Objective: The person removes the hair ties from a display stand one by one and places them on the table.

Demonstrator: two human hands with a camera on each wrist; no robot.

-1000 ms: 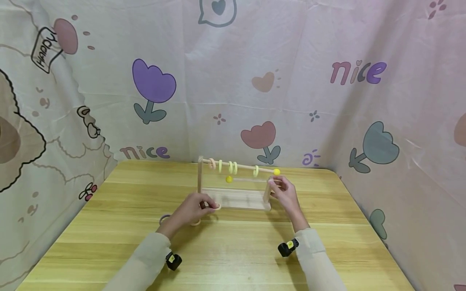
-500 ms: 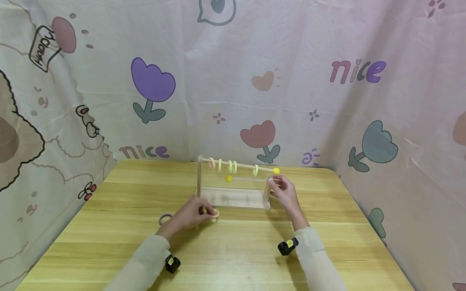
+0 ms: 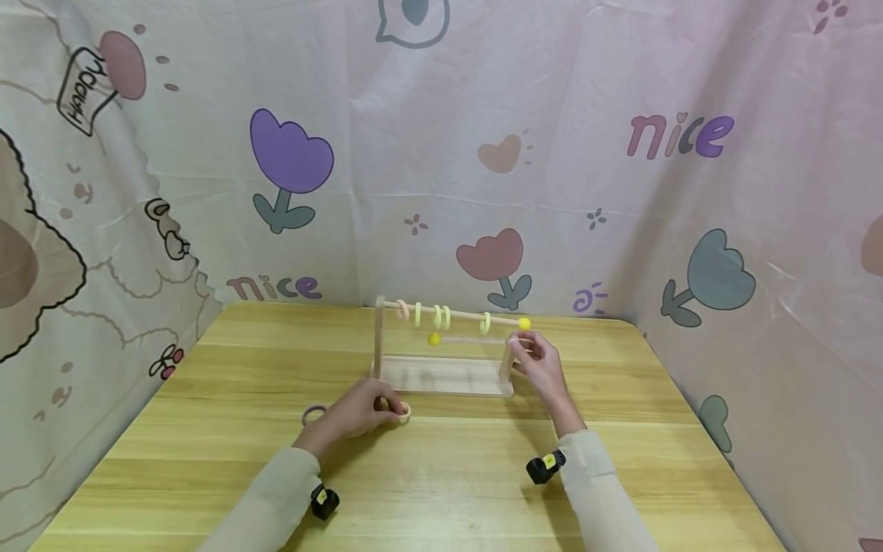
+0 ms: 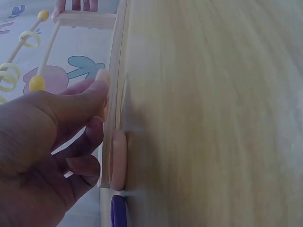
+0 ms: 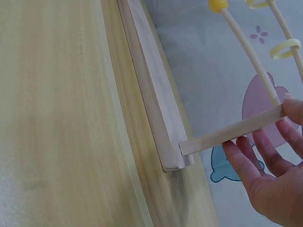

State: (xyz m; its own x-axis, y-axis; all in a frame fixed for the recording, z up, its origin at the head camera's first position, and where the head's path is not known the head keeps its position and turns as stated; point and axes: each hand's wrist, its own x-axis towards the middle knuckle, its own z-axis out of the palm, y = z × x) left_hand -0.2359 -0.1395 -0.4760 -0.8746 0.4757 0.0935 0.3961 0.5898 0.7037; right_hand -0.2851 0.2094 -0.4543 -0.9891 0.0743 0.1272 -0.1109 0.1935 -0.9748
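Note:
My left hand (image 3: 359, 409) pinches a small pale peach ring (image 3: 405, 414) between thumb and fingers, low over the table in front of the wooden stand (image 3: 441, 376). In the left wrist view, another peach ring (image 4: 119, 161) and a purple ring (image 4: 119, 211) lie below that hand. My right hand (image 3: 541, 366) grips the top of the stand's short right post (image 5: 232, 130), thumb on one side and fingers on the other. A bare rod ending in a yellow ball (image 3: 434, 339) extends left from this post. Pale yellow rings (image 3: 441, 317) and peach rings (image 3: 402, 310) hang on the upper rod.
The upper rod runs from the tall left post (image 3: 379, 337) to a yellow ball (image 3: 524, 324) at its free end. The purple ring lies left of my left hand on the wooden table (image 3: 441, 491). A patterned cloth (image 3: 414, 153) hangs behind and at both sides.
My left hand has drawn back from the stand's base toward me and slightly left, carrying the ring. The ring beside it on the table is now hidden in the head view. My right hand stays put.

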